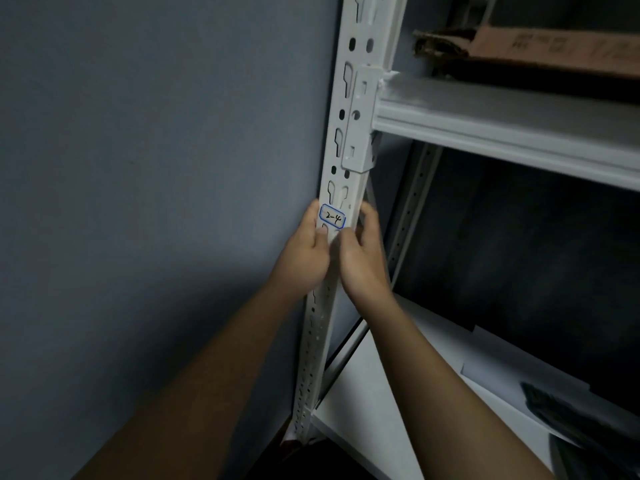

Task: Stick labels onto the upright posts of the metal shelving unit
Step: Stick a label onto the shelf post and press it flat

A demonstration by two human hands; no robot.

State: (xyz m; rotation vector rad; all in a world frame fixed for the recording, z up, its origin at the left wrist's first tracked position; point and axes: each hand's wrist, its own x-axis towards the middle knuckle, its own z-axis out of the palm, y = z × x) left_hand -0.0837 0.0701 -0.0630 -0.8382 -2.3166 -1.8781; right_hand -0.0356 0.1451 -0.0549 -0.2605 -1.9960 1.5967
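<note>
Your left hand [304, 251] & right hand [363, 254] both clamped on post [349, 109], thumbs just under label [332, 217].

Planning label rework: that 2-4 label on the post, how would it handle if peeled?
The label looks thin and paper-like, so probably floppy and nearly weightless. It spans slots in the post, so parts over holes likely dent or tear if pushed.

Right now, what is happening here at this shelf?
A person is sticking a label, marked "2-4" inside a blue border, onto the white upright post of the metal shelving. The left hand and right hand grip the post from both sides, thumbs just under the label, below the shelf beam.
</note>
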